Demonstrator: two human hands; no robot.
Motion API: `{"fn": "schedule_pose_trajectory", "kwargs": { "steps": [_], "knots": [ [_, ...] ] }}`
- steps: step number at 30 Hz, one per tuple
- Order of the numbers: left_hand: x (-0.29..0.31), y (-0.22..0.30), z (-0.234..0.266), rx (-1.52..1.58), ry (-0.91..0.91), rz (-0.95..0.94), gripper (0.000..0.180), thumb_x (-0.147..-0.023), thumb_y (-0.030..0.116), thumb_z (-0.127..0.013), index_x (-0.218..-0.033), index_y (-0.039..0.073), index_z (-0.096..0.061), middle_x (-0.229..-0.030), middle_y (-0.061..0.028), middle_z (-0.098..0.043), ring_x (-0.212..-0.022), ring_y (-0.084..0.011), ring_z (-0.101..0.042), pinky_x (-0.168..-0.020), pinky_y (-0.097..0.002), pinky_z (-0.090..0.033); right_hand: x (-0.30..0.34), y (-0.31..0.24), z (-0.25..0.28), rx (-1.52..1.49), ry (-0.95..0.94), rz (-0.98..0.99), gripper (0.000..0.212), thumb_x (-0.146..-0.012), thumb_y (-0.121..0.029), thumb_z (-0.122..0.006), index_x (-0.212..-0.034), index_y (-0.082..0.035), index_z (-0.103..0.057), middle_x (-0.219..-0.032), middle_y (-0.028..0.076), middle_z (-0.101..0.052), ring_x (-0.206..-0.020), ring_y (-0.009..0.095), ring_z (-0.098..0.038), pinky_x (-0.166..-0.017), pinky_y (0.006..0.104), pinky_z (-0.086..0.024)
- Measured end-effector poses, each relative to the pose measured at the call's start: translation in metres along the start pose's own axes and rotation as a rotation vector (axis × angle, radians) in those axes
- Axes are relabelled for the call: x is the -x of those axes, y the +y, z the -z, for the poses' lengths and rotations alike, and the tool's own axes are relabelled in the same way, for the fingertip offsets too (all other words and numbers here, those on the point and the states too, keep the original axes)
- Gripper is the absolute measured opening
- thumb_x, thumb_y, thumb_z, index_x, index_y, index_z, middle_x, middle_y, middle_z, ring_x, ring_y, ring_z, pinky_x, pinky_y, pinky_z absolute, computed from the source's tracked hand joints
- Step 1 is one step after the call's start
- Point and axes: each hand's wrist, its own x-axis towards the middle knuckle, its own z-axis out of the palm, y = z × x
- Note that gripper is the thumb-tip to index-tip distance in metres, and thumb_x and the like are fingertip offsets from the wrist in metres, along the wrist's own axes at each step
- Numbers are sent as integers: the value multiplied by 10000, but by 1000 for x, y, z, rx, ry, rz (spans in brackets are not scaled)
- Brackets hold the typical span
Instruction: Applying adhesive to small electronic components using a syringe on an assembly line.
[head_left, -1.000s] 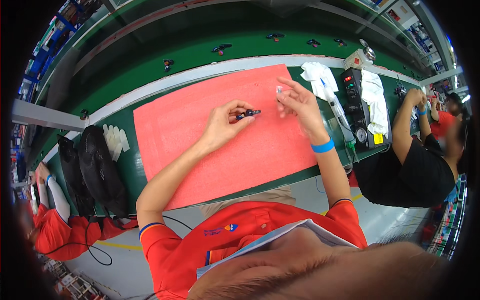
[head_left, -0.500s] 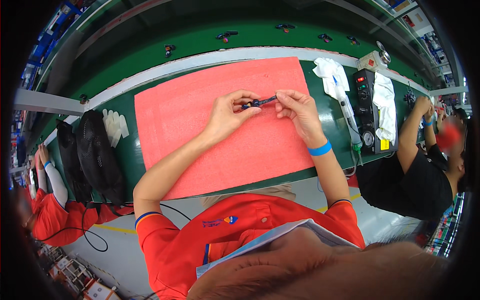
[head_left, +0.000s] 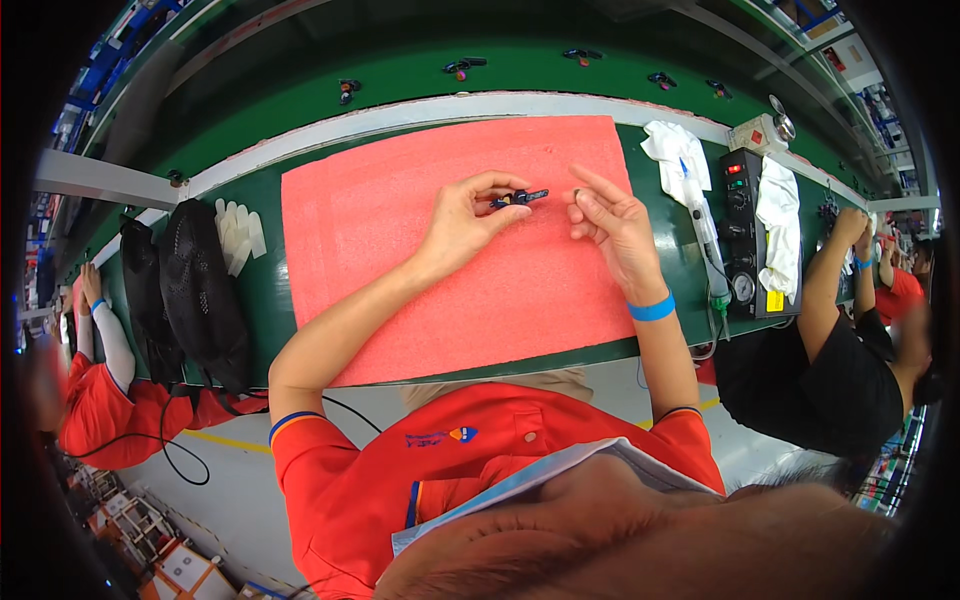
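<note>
My left hand (head_left: 464,222) pinches a small dark device (head_left: 518,198) between thumb and fingers, over the pink foam mat (head_left: 440,310). The device has a black stick-like end pointing right and a tan spot near the fingertips. Just to its right, apart from it, is my right hand (head_left: 614,222), a blue band on its wrist. There the index finger points out while the thumb presses against another finger. A tiny darkish bit shows at that pinch, too small to name.
Right of the mat are white cloths (head_left: 670,150), a pen-like tool (head_left: 700,225) with a tube, and a black control box (head_left: 738,190). Black mesh bags (head_left: 200,300) and pale finger cots (head_left: 238,235) lie left. Small devices (head_left: 464,67) sit on the green belt beyond. Co-workers flank me.
My right hand has come away from the device's right end and moved slightly right, its index finger now stretched out. The left hand keeps its hold. The whole view has shifted a little.
</note>
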Motion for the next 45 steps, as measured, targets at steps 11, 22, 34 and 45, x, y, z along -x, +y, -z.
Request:
{"fn": "schedule_pose_trajectory", "kwargs": {
  "steps": [11, 22, 34, 45],
  "knots": [
    [-4, -3, 7, 126, -71, 36, 269, -729, -15, -586, -986, -21, -508, -908, -103, -565, -821, -136, -564, -735, -220, -462, 4, 0, 1, 188, -171, -147, 232, -793, -76, -529, -1002, 25, -524, -775, 101, -592, -555, 104, -540, -491, 194, -459],
    [-6, -3, 9, 135, -92, 27, 264, -739, -31, -563, -992, -27, -491, -919, -118, -563, -847, -160, -570, -747, -240, -467, 7, 7, -1, 316, -39, 143, 150, -757, -7, -551, -898, 43, -561, -727, 83, -580, -548, 100, -539, -509, 204, -458],
    [-6, -5, 8, 136, -81, 32, 256, -730, -56, -554, -982, -31, -515, -903, -110, -573, -799, -130, -569, -715, -221, -473, 6, 6, -4, 274, 25, 169, 118, -730, 0, -589, -841, 43, -587, -640, 58, -585, -559, 82, -548, -515, 186, -451],
    [-4, -2, 6, 66, -86, 24, 254, -730, -44, -566, -979, -27, -519, -923, -97, -563, -805, -119, -559, -720, -215, -464, 6, 2, -7, 241, 107, 227, 118, -740, -1, -575, -842, 57, -574, -625, 59, -569, -549, 96, -530, -524, 199, -436]
  ]
}}
